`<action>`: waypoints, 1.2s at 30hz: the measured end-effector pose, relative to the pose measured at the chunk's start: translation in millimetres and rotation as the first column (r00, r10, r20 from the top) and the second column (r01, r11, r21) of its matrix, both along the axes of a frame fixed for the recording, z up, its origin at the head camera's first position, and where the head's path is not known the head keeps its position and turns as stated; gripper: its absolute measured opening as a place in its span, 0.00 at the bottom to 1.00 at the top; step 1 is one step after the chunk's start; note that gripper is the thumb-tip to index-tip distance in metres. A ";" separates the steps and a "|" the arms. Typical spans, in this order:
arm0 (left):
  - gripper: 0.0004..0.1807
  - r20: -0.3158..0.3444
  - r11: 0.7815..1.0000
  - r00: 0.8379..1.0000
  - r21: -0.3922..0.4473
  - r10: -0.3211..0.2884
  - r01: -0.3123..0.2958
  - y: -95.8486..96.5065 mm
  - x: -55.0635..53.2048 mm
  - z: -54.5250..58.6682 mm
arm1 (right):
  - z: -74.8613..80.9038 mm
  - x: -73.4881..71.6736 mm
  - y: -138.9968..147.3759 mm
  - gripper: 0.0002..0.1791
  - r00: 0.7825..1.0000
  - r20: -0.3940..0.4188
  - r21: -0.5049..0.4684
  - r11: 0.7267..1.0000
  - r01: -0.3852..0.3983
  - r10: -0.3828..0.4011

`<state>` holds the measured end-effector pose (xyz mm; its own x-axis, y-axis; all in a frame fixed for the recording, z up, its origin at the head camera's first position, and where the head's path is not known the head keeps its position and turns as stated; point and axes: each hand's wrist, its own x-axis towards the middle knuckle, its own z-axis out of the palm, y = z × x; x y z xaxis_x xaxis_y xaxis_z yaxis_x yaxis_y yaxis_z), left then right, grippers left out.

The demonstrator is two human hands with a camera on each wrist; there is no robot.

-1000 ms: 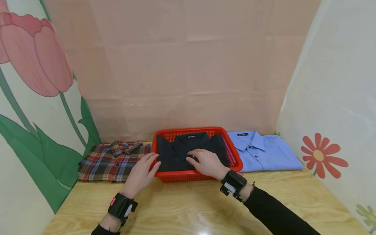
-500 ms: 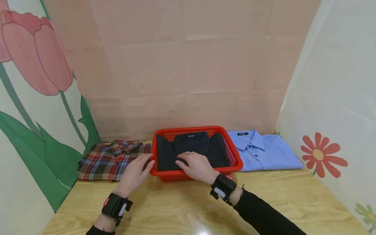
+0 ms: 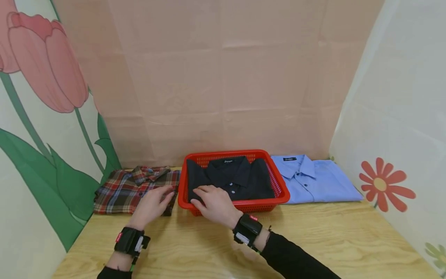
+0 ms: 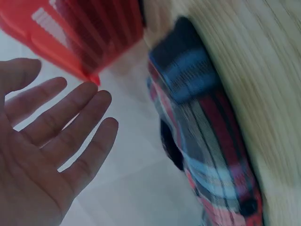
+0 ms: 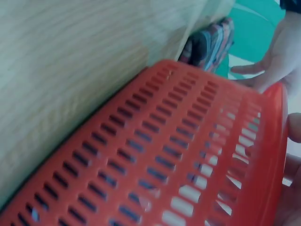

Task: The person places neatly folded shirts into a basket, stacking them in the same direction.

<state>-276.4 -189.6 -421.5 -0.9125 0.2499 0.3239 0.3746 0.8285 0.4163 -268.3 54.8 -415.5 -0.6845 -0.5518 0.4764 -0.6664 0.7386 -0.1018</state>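
1. Folded black button-up shirt point(image 3: 240, 176) lies in red slotted plastic basket point(image 3: 261, 202), desk's point(image 3: 195, 252) far edge; apparently settled.
2. I note left hand point(image 3: 150, 207) moved off toward folded red plaid shirt point(image 3: 129, 190): fingers loose, empty.
3. Right hand point(image 3: 216, 207) slid left, relaxed, uncovering pale buttons point(image 3: 233, 192).

Booth: wooden table point(image 3: 209, 248), flowered side walls point(image 3: 390, 116)

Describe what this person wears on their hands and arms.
Left hand and right hand are ungloved. Each wrist wears a boxy black device with a small red label and a pale strip. Sleeves are plain black.
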 end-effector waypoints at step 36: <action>0.25 0.282 0.941 0.910 -0.237 0.303 -0.240 -70.0 -14.3 -20.6 | -20.7 34.0 -82.6 0.10 0.943 -0.051 0.267 0.914 -0.305 0.330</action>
